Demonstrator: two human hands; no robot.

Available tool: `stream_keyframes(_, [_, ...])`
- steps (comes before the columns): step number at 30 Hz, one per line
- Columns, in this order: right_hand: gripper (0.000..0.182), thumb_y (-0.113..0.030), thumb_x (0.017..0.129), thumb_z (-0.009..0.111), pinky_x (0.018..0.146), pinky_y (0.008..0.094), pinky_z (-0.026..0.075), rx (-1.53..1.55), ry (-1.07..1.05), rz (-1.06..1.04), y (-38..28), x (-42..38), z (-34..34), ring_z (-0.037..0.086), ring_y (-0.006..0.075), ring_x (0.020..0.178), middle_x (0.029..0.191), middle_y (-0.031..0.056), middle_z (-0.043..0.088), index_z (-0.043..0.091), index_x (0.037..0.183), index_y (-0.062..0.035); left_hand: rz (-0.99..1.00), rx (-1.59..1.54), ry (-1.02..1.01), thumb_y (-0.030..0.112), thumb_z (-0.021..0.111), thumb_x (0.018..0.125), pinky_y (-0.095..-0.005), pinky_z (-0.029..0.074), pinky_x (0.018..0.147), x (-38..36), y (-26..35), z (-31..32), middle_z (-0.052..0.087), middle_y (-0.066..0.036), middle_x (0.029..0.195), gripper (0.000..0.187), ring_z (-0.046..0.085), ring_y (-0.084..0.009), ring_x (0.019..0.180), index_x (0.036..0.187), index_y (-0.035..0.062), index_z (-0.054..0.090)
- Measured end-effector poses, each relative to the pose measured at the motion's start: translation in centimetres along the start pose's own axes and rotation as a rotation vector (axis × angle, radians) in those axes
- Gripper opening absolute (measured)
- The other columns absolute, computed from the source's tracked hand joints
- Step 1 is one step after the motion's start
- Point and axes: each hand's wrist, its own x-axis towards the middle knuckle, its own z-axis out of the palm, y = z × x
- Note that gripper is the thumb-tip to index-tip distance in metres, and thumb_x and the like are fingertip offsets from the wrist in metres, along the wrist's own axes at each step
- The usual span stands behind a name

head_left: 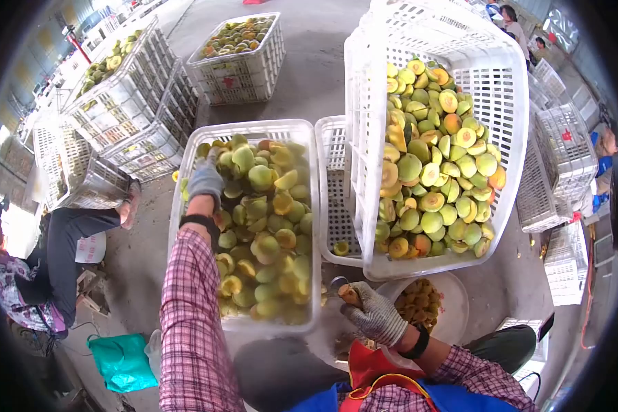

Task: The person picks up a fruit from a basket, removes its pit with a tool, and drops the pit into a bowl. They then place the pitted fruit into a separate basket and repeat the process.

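My left hand (206, 180), in a grey glove, reaches over the far left corner of a white plastic crate (314, 226) of green-yellow peaches (261, 177). Its fingers are smeared by motion, and whether they hold a fruit cannot be made out. My right hand (379, 314), in a striped knit glove, is closed around the wooden handle of a pitting tool (350, 295) with a curved metal end. Close beside it, a white basin (460, 302) contains brownish-orange pits (419, 302). Above that basin, a tilted white crate (515, 137) holds many halved peaches (432, 172).
Stacked fruit crates (117, 103) stand at the upper left, and another full crate (240, 79) is farther back. A seated person (82, 240) is at the left, near a teal bag (122, 360). More white crates (563, 151) line the right side.
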Motion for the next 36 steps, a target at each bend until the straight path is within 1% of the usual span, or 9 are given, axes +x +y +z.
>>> stream_keyframes(9, [0.042,-0.026,0.083,0.061,0.083,0.0375,0.046,0.07,0.014,0.02,1.0,0.1,-0.3,0.059,0.0326,0.097,0.101,0.0183,0.059,0.048,0.117,-0.0053,0.099,-0.182,0.008,0.047,0.056,0.081,-0.0412,0.04,0.097,-4.5,6.2,3.8,0.036,-0.03,0.133,0.08,0.048,-0.0413,0.115,0.144,0.0115,0.021])
stream_keyframes(16, [0.032,-0.013,0.085,0.057,0.076,0.0296,0.046,0.3,0.024,-0.059,-0.2,-0.3,0.2,0.054,0.015,0.084,0.095,0.0053,0.055,0.047,0.115,-0.0058,0.371,-0.649,-0.009,0.034,0.07,0.078,-0.0375,0.039,0.099,-3.3,10.2,2.5,0.031,-0.02,0.14,0.084,0.047,-0.0287,0.118,0.144,0.0125,0.023])
stream_keyframes(19, [0.04,-0.019,0.086,0.059,0.086,0.0339,0.046,0.245,0.009,-0.006,0.6,-0.2,-0.1,0.059,0.0277,0.099,0.105,0.0149,0.059,0.046,0.121,-0.005,0.375,-0.87,-0.152,0.031,0.071,0.078,-0.0383,0.04,0.098,-6.6,8.1,0.4,0.032,-0.018,0.14,0.083,0.047,-0.0248,0.117,0.143,0.0105,0.025])
stream_keyframes(20, [0.04,-0.016,0.086,0.058,0.085,0.034,0.045,0.272,0.001,-0.043,1.0,0.0,-0.2,0.059,0.0271,0.099,0.107,0.0158,0.058,0.044,0.122,-0.0036,0.581,-0.584,0.096,0.037,0.069,0.078,-0.0403,0.042,0.097,-7.5,6.4,0.6,0.033,-0.019,0.139,0.081,0.048,-0.03,0.116,0.142,0.0077,0.027])
stream_keyframes(23, [0.04,-0.012,0.086,0.056,0.085,0.0352,0.045,0.313,0.019,-0.017,-0.4,1.2,-0.8,0.058,0.0279,0.098,0.107,0.017,0.057,0.042,0.123,-0.0028,0.39,0.046,-0.072,0.043,0.065,0.078,-0.0431,0.039,0.098,-13.0,3.2,-0.7,0.036,-0.02,0.137,0.08,0.045,-0.036,0.118,0.139,0.0058,0.031])
stream_keyframes(28, [0.042,-0.01,0.085,0.055,0.084,0.0383,0.045,0.275,0.104,-0.167,-3.7,7.3,0.3,0.057,0.0331,0.098,0.108,0.0199,0.054,0.041,0.124,-0.003,0.42,0.125,-0.075,0.039,0.064,0.076,-0.047,0.031,0.102,-19.7,4.6,3.0,0.04,-0.021,0.134,0.074,0.037,-0.0406,0.123,0.136,0.0061,0.036])
stream_keyframes(30, [0.042,-0.009,0.084,0.055,0.087,0.0397,0.044,0.181,0.278,-0.491,-6.1,9.7,1.0,0.055,0.0359,0.1,0.111,0.0218,0.053,0.042,0.124,-0.0025,0.484,0.098,-0.043,0.035,0.064,0.074,-0.0461,0.029,0.104,-20.4,5.3,2.6,0.039,-0.018,0.136,0.073,0.038,-0.0384,0.123,0.135,0.0075,0.037])
stream_keyframes(33, [0.045,-0.009,0.084,0.056,0.09,0.0407,0.043,0.483,0.138,-0.387,-8.8,11.5,2.3,0.054,0.0371,0.102,0.113,0.0227,0.052,0.041,0.126,-0.0017,0.507,-0.138,-0.287,0.033,0.065,0.073,-0.0461,0.03,0.104,-19.3,3.7,0.5,0.04,-0.017,0.136,0.07,0.038,-0.0382,0.123,0.133,0.008,0.04])
stream_keyframes(36, [0.046,-0.009,0.086,0.055,0.09,0.0375,0.044,0.502,0.214,-0.329,-9.2,14.8,2.2,0.055,0.0322,0.103,0.115,0.021,0.052,0.04,0.129,-0.0022,0.33,0.045,0.11,0.031,0.066,0.072,-0.0445,0.033,0.101,-16.0,0.7,-0.9,0.045,-0.019,0.131,0.063,0.04,-0.0372,0.122,0.128,0.0078,0.047])
